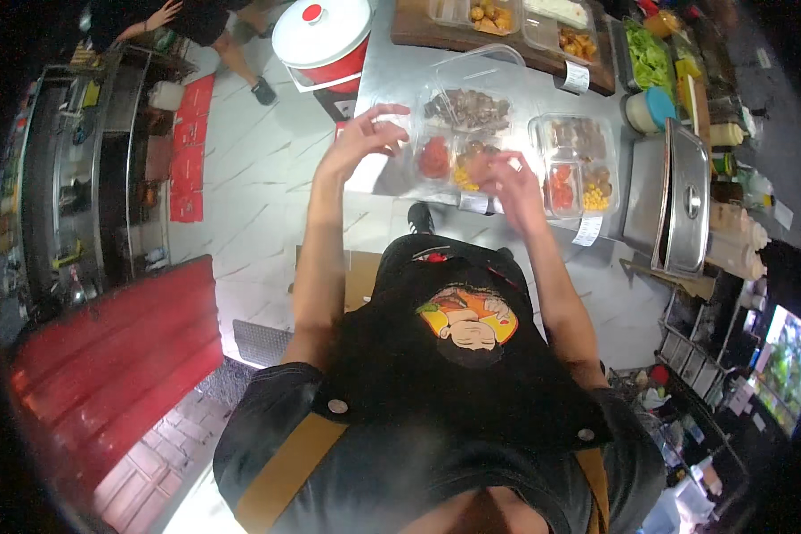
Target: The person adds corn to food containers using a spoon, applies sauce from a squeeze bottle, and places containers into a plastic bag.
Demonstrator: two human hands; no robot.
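Note:
A clear plastic takeaway container [410,160] sits on the steel table before me with its clear lid [487,57] raised at the far side. Sliced meat [467,110] fills its far part; a red food [434,157] and yellow corn kernels [465,179] lie in the nearer compartments. My left hand [374,137] is beside the container's left side, fingers apart and holding nothing. My right hand [512,183] is over its near right corner, fingers bent and blurred; whether they grip the rim is unclear. To the right stands a similar container [577,167], its lid closed.
Filled containers [554,33] stand on a dark wooden board [427,30] at the back. A steel pan lid [691,200] and a blue-lidded tub [655,110] are at the right. A red-and-white round cooler [327,50] is at the left. Another person's leg [237,60] shows beyond.

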